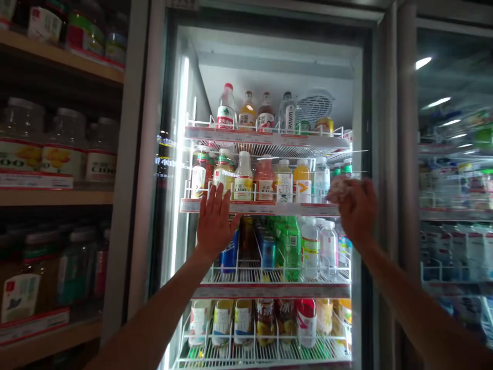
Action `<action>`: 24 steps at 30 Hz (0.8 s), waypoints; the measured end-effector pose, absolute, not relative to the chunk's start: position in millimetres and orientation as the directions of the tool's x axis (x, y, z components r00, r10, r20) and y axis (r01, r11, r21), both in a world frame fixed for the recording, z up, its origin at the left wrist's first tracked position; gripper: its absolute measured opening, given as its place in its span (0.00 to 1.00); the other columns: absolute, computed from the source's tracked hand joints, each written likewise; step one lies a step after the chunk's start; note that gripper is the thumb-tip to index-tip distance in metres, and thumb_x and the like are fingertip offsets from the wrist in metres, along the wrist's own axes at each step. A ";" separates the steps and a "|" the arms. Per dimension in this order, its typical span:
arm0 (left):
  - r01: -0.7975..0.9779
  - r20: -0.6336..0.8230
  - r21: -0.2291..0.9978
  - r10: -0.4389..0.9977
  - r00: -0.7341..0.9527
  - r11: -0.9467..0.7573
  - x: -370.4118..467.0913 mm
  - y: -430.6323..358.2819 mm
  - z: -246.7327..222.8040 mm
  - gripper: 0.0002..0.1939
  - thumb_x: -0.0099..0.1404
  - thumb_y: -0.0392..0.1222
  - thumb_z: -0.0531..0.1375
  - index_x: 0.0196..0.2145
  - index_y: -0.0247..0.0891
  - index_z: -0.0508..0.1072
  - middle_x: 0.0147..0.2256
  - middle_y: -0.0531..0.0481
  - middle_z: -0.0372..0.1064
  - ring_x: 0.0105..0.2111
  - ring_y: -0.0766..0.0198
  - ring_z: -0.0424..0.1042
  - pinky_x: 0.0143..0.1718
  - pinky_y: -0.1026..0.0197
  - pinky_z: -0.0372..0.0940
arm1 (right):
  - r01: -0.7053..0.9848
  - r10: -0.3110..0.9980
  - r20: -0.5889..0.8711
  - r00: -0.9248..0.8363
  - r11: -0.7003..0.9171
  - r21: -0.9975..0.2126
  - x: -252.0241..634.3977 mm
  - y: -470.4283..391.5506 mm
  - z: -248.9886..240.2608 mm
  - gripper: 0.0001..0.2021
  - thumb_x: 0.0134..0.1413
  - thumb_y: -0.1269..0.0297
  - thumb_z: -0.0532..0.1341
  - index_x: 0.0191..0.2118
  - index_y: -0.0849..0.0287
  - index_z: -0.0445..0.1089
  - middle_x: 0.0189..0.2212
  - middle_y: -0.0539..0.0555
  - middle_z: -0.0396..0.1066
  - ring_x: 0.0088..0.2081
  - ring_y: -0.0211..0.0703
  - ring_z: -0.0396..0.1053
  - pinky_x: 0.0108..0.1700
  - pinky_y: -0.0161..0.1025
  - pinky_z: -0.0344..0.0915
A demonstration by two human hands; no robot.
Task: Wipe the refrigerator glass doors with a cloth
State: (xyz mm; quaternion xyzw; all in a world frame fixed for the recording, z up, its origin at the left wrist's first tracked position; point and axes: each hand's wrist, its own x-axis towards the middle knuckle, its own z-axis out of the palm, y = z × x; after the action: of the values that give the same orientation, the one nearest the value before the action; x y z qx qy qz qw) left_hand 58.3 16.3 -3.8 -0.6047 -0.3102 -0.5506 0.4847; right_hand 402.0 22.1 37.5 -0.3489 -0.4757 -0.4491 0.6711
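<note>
While the head view looks straight at a tall drinks fridge, its glass door [277, 47] fills the middle, and both arms reach up toward it from below. The left hand [214, 226] is held flat with its fingers straight and slightly apart, gripping nothing, in front of the second shelf's edge; I cannot tell whether the palm touches the glass. The right hand [360, 210], blurred, is closed around a crumpled pale cloth [339, 189]. That cloth is at the right end of the second shelf's row, near the door frame [386, 154]; whether it meets the glass is unclear.

Behind the glass, a bottle with a red cap [226, 109] stands at the left of the top shelf, and a round fan cover [316, 105] shows at the back. Below the second row are blue cans [267, 250] and green bottles [291, 249], and lower again a red bottle [306, 321]. Wooden shelves [57, 197] with more bottles stand to the left, another fridge [423, 216] to the right.
</note>
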 end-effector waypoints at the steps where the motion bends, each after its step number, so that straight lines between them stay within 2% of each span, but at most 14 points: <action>1: 0.908 0.968 -0.239 -0.155 0.196 -0.343 58.4 16.2 -4.0 0.33 0.66 0.51 0.51 0.63 0.36 0.47 0.64 0.38 0.44 0.65 0.52 0.40 0.63 0.43 0.42 | 0.928 -0.295 0.934 0.201 0.364 -0.084 412.3 25.5 41.9 0.20 0.54 0.68 0.50 0.52 0.58 0.67 0.53 0.59 0.63 0.53 0.52 0.62 0.53 0.57 0.61; 3: 0.909 0.971 -0.230 -0.147 0.189 -0.348 58.0 16.2 -4.2 0.33 0.66 0.51 0.51 0.63 0.36 0.47 0.64 0.39 0.44 0.65 0.53 0.40 0.63 0.43 0.42 | 0.920 -0.312 0.920 0.236 0.377 -0.108 402.1 28.7 40.5 0.22 0.54 0.69 0.47 0.54 0.59 0.65 0.52 0.60 0.63 0.55 0.53 0.60 0.55 0.60 0.57; 4: 0.909 0.971 -0.229 -0.143 0.190 -0.347 57.7 16.2 -4.2 0.33 0.66 0.51 0.51 0.63 0.36 0.47 0.64 0.39 0.44 0.65 0.53 0.40 0.63 0.43 0.42 | 0.926 -0.283 0.940 0.189 0.371 -0.075 384.3 28.0 34.8 0.23 0.55 0.68 0.47 0.55 0.59 0.63 0.54 0.60 0.62 0.57 0.55 0.57 0.57 0.60 0.55; 6: 0.911 0.972 -0.228 -0.135 0.192 -0.345 56.8 16.1 -4.0 0.33 0.66 0.51 0.51 0.63 0.36 0.47 0.64 0.38 0.44 0.65 0.52 0.40 0.63 0.43 0.43 | 0.940 -0.193 0.981 0.027 0.338 0.041 339.4 23.1 16.9 0.25 0.56 0.63 0.50 0.59 0.59 0.58 0.60 0.61 0.55 0.63 0.58 0.47 0.60 0.62 0.48; 7: 0.911 0.972 -0.230 -0.133 0.195 -0.343 56.4 15.9 -3.9 0.33 0.66 0.51 0.51 0.63 0.36 0.48 0.64 0.38 0.44 0.65 0.52 0.41 0.63 0.44 0.43 | 0.935 -0.130 0.986 -0.107 0.324 0.145 320.5 19.9 7.5 0.26 0.55 0.60 0.52 0.60 0.58 0.56 0.62 0.60 0.52 0.64 0.58 0.44 0.60 0.62 0.47; 9: 0.912 0.969 -0.239 -0.138 0.204 -0.332 55.5 15.5 -3.8 0.32 0.66 0.50 0.51 0.63 0.36 0.48 0.63 0.38 0.45 0.65 0.52 0.41 0.63 0.44 0.43 | 0.906 -0.063 0.955 -0.291 0.301 0.296 305.4 15.8 -5.1 0.25 0.56 0.59 0.52 0.60 0.53 0.55 0.63 0.57 0.50 0.65 0.55 0.43 0.62 0.60 0.44; 10: 0.913 0.967 -0.246 -0.142 0.210 -0.325 55.3 15.3 -3.9 0.32 0.66 0.50 0.51 0.63 0.36 0.48 0.64 0.38 0.45 0.65 0.53 0.41 0.63 0.44 0.43 | 0.906 -0.059 0.950 -0.306 0.287 0.310 311.7 15.7 -6.2 0.24 0.56 0.59 0.52 0.60 0.53 0.57 0.63 0.57 0.51 0.64 0.54 0.45 0.62 0.60 0.43; 12: 0.915 0.964 -0.256 -0.151 0.218 -0.311 55.1 15.2 -4.3 0.32 0.66 0.50 0.51 0.63 0.36 0.47 0.63 0.38 0.45 0.65 0.53 0.41 0.63 0.44 0.44 | 0.951 -0.100 0.982 -0.161 0.250 0.181 346.1 19.6 3.7 0.23 0.56 0.60 0.51 0.58 0.57 0.59 0.62 0.61 0.52 0.63 0.57 0.49 0.60 0.62 0.46; 15: 0.918 0.963 -0.258 -0.152 0.221 -0.302 55.5 15.7 -5.0 0.33 0.66 0.51 0.51 0.63 0.35 0.47 0.63 0.37 0.45 0.65 0.52 0.41 0.63 0.44 0.44 | 0.958 -0.190 0.960 0.205 0.242 -0.157 401.7 29.1 35.8 0.26 0.54 0.63 0.51 0.58 0.67 0.59 0.61 0.70 0.51 0.61 0.64 0.51 0.56 0.65 0.51; 17: 0.917 0.964 -0.257 -0.154 0.219 -0.304 55.5 16.2 -5.2 0.33 0.65 0.51 0.51 0.63 0.36 0.47 0.64 0.37 0.44 0.65 0.52 0.41 0.63 0.44 0.43 | 0.937 -0.228 0.930 0.287 0.269 -0.222 406.0 32.0 50.6 0.27 0.53 0.66 0.51 0.59 0.69 0.57 0.61 0.70 0.50 0.61 0.65 0.50 0.57 0.65 0.51; 18: 0.917 0.963 -0.257 -0.156 0.218 -0.306 55.4 16.4 -5.2 0.34 0.65 0.51 0.51 0.63 0.36 0.47 0.64 0.38 0.44 0.65 0.52 0.41 0.63 0.44 0.44 | 0.941 -0.229 0.939 0.257 0.281 -0.189 395.5 31.4 52.0 0.27 0.53 0.67 0.50 0.60 0.66 0.56 0.62 0.67 0.50 0.62 0.62 0.49 0.58 0.64 0.50; 20: 0.916 0.963 -0.258 -0.156 0.219 -0.307 54.9 16.6 -4.9 0.34 0.65 0.51 0.52 0.64 0.37 0.46 0.64 0.38 0.44 0.65 0.53 0.41 0.62 0.44 0.44 | 0.955 -0.185 0.979 0.086 0.294 -0.028 358.3 26.3 41.5 0.25 0.54 0.69 0.50 0.59 0.55 0.58 0.62 0.56 0.51 0.64 0.55 0.46 0.61 0.58 0.50; 23: 0.916 0.964 -0.257 -0.143 0.222 -0.308 54.2 16.5 -4.4 0.34 0.65 0.51 0.52 0.64 0.37 0.47 0.64 0.38 0.44 0.65 0.53 0.41 0.63 0.44 0.43 | 0.855 -0.076 0.918 -0.390 0.341 0.391 310.3 14.9 9.3 0.23 0.56 0.68 0.52 0.57 0.43 0.59 0.64 0.47 0.49 0.66 0.50 0.41 0.63 0.56 0.44; 24: 0.916 0.965 -0.255 -0.139 0.222 -0.309 54.1 16.4 -4.4 0.34 0.65 0.51 0.52 0.63 0.36 0.47 0.64 0.38 0.44 0.65 0.53 0.41 0.63 0.44 0.43 | 0.807 -0.056 0.870 -0.491 0.346 0.478 307.5 12.1 1.1 0.23 0.57 0.67 0.52 0.57 0.41 0.59 0.63 0.46 0.50 0.66 0.49 0.42 0.63 0.57 0.42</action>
State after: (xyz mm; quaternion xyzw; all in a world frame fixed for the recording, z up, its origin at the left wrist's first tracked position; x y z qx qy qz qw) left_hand 54.1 16.4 -4.4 -0.6068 -0.3203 -0.5351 0.4928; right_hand 307.5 12.1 1.1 -0.2681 -0.7003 -0.5049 0.4276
